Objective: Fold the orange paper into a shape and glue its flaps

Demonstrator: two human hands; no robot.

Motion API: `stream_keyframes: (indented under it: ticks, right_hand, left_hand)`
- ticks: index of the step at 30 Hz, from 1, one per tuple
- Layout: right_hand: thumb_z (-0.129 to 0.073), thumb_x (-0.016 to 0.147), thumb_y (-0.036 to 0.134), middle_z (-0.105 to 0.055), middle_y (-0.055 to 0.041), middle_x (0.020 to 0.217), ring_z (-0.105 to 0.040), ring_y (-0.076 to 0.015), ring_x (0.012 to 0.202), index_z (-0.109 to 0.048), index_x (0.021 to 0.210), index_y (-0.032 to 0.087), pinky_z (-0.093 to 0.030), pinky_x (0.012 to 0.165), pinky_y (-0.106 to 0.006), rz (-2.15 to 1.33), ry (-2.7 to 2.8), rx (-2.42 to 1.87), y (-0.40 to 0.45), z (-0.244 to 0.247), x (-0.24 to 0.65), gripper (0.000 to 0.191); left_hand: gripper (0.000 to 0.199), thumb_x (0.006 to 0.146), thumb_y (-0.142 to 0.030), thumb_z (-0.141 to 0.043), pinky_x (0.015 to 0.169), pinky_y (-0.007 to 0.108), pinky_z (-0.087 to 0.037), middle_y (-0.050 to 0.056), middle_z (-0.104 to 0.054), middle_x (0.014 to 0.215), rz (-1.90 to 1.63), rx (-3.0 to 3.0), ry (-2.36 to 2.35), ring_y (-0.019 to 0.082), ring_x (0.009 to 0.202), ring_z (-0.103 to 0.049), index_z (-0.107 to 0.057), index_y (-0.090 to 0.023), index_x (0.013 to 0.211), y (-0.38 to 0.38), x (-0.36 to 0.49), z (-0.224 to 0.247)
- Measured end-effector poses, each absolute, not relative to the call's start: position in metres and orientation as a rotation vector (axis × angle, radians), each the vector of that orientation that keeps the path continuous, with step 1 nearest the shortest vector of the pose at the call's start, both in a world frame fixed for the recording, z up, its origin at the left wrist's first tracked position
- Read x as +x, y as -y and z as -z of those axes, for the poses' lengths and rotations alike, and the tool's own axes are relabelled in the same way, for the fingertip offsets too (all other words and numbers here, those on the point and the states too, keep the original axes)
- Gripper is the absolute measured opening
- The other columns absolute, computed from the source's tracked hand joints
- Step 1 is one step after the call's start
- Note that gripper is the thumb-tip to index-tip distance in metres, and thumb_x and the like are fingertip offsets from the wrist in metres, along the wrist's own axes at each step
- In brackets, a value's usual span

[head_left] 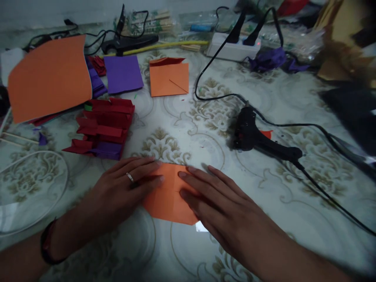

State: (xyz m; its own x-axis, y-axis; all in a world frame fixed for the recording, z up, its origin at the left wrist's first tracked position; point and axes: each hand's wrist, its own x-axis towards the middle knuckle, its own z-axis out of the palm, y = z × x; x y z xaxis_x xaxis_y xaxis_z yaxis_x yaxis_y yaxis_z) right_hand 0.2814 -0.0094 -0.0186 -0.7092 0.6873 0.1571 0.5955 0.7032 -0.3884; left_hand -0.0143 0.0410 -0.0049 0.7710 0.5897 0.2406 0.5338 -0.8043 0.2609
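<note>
Orange paper (pixel 166 199) sits right between left hand (pixel 114 192) and right hand (pixel 232 207), crease running away, both open, fingers flat on it tbh.

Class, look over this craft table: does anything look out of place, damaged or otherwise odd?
Two things look untidy. The purple paper beside the white power strip is crumpled, unlike the flat purple sheet farther left. The black glue gun lies directly on the patterned table cover, with no stand under it. No spill is visible.
</note>
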Motion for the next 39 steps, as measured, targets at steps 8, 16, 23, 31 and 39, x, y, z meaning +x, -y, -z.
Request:
stream_keyframes:
  ticks: [8, 16, 23, 31, 39]
  right_hand:
    - [-0.051, 0.101, 0.007, -0.038, -0.0181, 0.171, -0.026, -0.0314, 0.164, -0.061, 0.142, 0.01, -0.033, 0.129, -0.061, -0.476, 2.645, -0.996, 0.009, 0.018, 0.281, 0.043]
    - [-0.054, 0.097, 0.005, -0.044, -0.0213, 0.168, -0.032, -0.0325, 0.161, -0.065, 0.136, 0.012, -0.034, 0.128, -0.062, -0.514, 2.612, -1.0, 0.007, 0.018, 0.28, 0.041]
    - [-0.05, 0.099, 0.004, -0.039, -0.0196, 0.171, -0.027, -0.0289, 0.163, -0.063, 0.139, 0.014, -0.03, 0.13, -0.061, -0.491, 2.661, -1.017, 0.007, 0.018, 0.28, 0.043]
    - [-0.049, 0.096, 0.002, -0.049, -0.0204, 0.165, -0.042, -0.0299, 0.157, -0.064, 0.137, 0.014, -0.037, 0.127, -0.062, -0.457, 2.656, -1.02, 0.006, 0.016, 0.28, 0.045]
    - [-0.051, 0.098, 0.005, -0.05, -0.0198, 0.163, -0.045, -0.0314, 0.155, -0.066, 0.134, 0.014, -0.038, 0.127, -0.061, -0.433, 2.659, -1.02, 0.005, 0.014, 0.278, 0.04]
  left_hand:
    - [0.038, 0.108, -0.009, -0.052, 0.126, 0.048, -0.047, 0.011, -0.065, 0.151, -0.397, 2.704, -0.691, 0.024, 0.156, -0.044, -0.062, -0.015, 0.143, -0.036, -0.021, 0.005]
    - [0.037, 0.1, 0.004, -0.046, 0.13, 0.047, -0.042, 0.017, -0.063, 0.152, -0.347, 2.844, -0.728, 0.026, 0.16, -0.038, -0.065, -0.008, 0.129, -0.025, -0.005, 0.005]
    - [0.045, 0.099, 0.003, -0.041, 0.133, 0.046, -0.039, 0.018, -0.057, 0.158, -0.254, 2.878, -0.808, 0.026, 0.161, -0.034, -0.063, -0.008, 0.137, -0.018, -0.002, 0.004]
    - [0.046, 0.102, -0.004, -0.048, 0.128, 0.053, -0.045, 0.019, -0.057, 0.159, -0.287, 2.866, -0.95, 0.032, 0.154, -0.046, -0.058, -0.005, 0.147, -0.014, 0.0, 0.006]
    - [0.034, 0.103, -0.017, -0.058, 0.137, 0.057, -0.022, 0.013, -0.07, 0.145, -0.378, 2.959, -1.127, 0.032, 0.146, -0.056, -0.067, -0.008, 0.134, -0.013, 0.006, 0.003]
